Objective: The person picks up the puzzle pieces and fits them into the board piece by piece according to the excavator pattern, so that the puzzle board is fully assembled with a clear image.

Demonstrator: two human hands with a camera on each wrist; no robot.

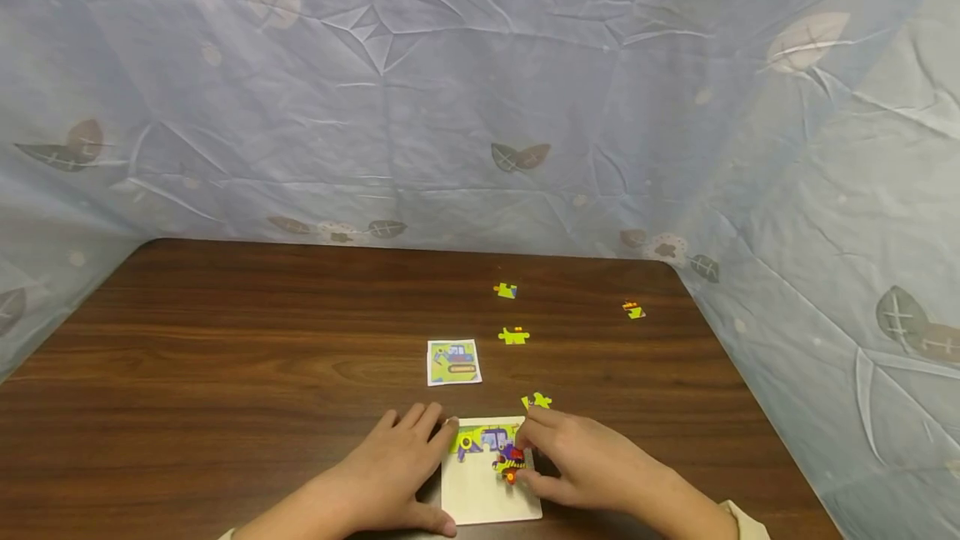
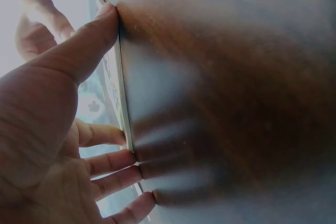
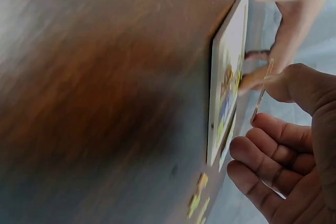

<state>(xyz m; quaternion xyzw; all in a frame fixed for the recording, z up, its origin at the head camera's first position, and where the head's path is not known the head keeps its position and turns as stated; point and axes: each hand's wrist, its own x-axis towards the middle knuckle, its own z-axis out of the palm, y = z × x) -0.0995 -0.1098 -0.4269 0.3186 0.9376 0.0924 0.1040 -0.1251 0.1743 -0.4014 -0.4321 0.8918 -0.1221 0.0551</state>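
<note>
A white puzzle board (image 1: 483,498) lies near the table's front edge, with a purple and green picture partly built along its top. My left hand (image 1: 420,473) rests with straight fingers (image 2: 116,162) against the board's left edge (image 2: 122,93) and its thumb (image 2: 92,38) at the near corner. My right hand (image 1: 527,458) is over the board's right side. It pinches a red and orange puzzle piece (image 1: 511,462) between thumb and fingers, and the piece (image 3: 261,98) is held just off the board's face (image 3: 227,77).
A small picture card (image 1: 453,362) lies beyond the board. Loose yellow-green pieces lie at the board's far right corner (image 1: 536,400), mid-table (image 1: 513,336), farther back (image 1: 506,290) and toward the right edge (image 1: 633,310). A leaf-print sheet (image 1: 480,90) curtains the table's back and sides.
</note>
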